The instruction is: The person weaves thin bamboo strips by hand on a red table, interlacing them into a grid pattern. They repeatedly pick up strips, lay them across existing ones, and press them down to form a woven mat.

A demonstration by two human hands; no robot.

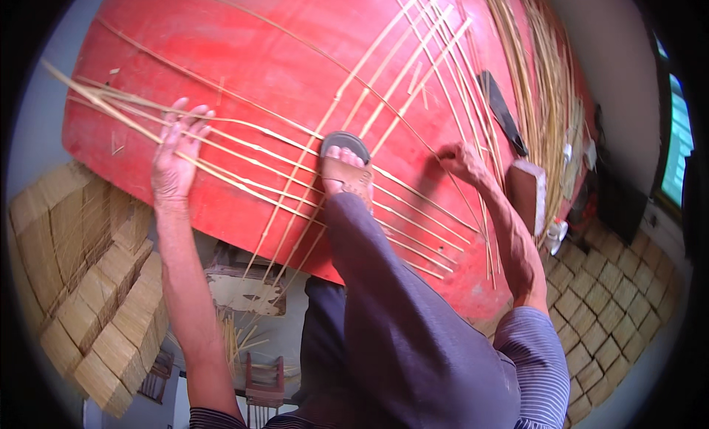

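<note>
On a red board (244,45), pale bamboo strips (273,179) cross in an open lattice. My sandalled foot (346,163) presses on the crossing. At the left, my left hand (181,148) holds several lengthwise strips up off the board, its fingers partly stretched and threaded among them. These strips come together beyond the hand. To the right of the foot, my right hand (461,163) is closed in a pinch on one long thin bamboo strip (317,50), which bends across the lattice from the far left. My right fingertips are partly hidden.
A bundle of loose strips (550,82) lies along the board's right side. Near it are a dark flat blade-like tool (502,111) and a brick-shaped block (526,196). Bundled strip stacks (111,303) stand lower left, more (613,303) lower right. A small wooden chair (264,381) is below.
</note>
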